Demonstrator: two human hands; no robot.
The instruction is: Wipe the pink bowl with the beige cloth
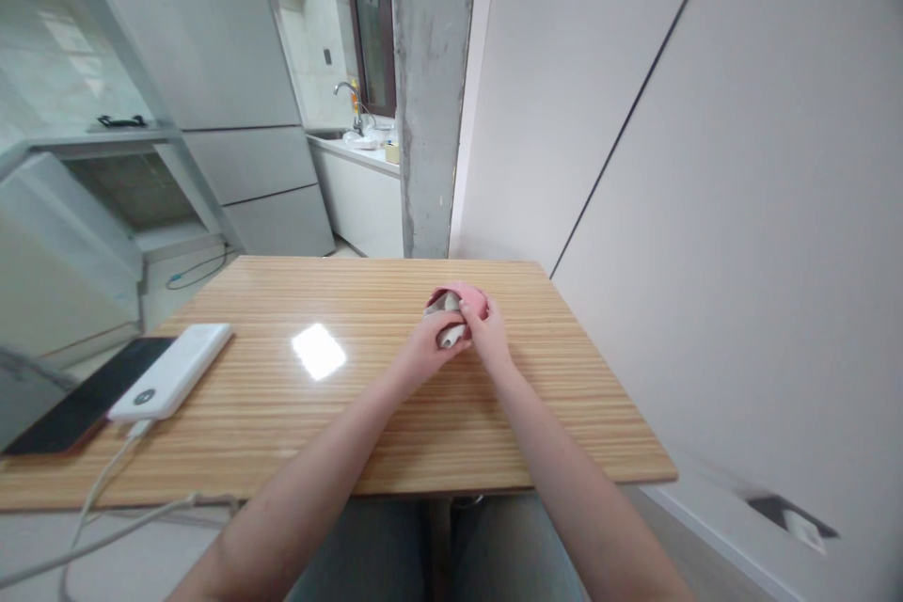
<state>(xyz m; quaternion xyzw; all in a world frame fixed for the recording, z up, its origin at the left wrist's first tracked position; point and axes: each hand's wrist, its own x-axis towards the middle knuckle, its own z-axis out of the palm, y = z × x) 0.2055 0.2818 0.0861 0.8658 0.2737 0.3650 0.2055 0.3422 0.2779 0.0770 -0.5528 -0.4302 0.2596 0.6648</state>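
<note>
Here, left hand (425, 348), right hand (486, 335), both gripping pink-and-grey bundle (455, 310), table (395, 414)

Small pink-and-beige cloth bundle (455, 310): mostly covered by both hands; its shape and kind could not be told.
Left hand (423, 353): fingertips were hidden in the bundle; grip could not be judged fully.
Right hand (486, 334): fingers curled over the bundle, their tips out of sight.
Dark flat phone (77, 404): its left end was cut off by the picture's edge.
White cable (99, 508): it ran off the lower left edge; its far end was unseen.
Items beside the distant steel tap (349, 99): too small to identify.
Lower right corner object (794, 517): blurred, unidentifiable.
</note>
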